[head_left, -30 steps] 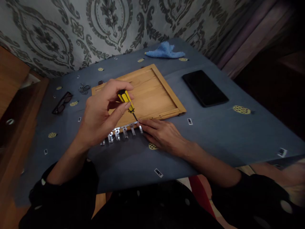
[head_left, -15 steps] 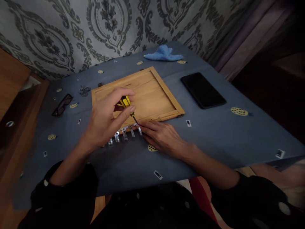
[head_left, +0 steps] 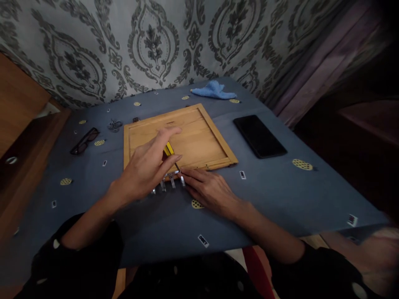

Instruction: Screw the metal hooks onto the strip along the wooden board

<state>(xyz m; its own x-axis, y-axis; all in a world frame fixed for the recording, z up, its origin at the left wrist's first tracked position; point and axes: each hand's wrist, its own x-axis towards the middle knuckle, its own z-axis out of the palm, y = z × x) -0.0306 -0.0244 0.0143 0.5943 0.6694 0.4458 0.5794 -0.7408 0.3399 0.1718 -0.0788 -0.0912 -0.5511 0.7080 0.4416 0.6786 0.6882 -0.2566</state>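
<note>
My left hand [head_left: 141,167] has its fingers around the yellow and black handle of a screwdriver [head_left: 168,149], which slants down to the near edge of a framed wooden board [head_left: 187,135]. Its tip meets a shiny metal rail with several curved hooks [head_left: 173,182] hanging over that edge. Part of the handle and the rail's left portion are hidden behind my left hand. My right hand [head_left: 213,191] rests on the table beside the tip, its fingers together and pressing the rail's right end against the board.
A black phone [head_left: 259,136] lies right of the board, and a blue cloth [head_left: 214,90] sits behind it. To the left are dark-framed glasses [head_left: 84,141] and a small metal bunch [head_left: 115,125], perhaps keys. A patterned curtain [head_left: 152,45] hangs along the table's far side.
The view has tilted up slightly, so the table sits lower. My left hand has shifted around the screwdriver handle, covering more of it. My right hand stays at the rail's end.
</note>
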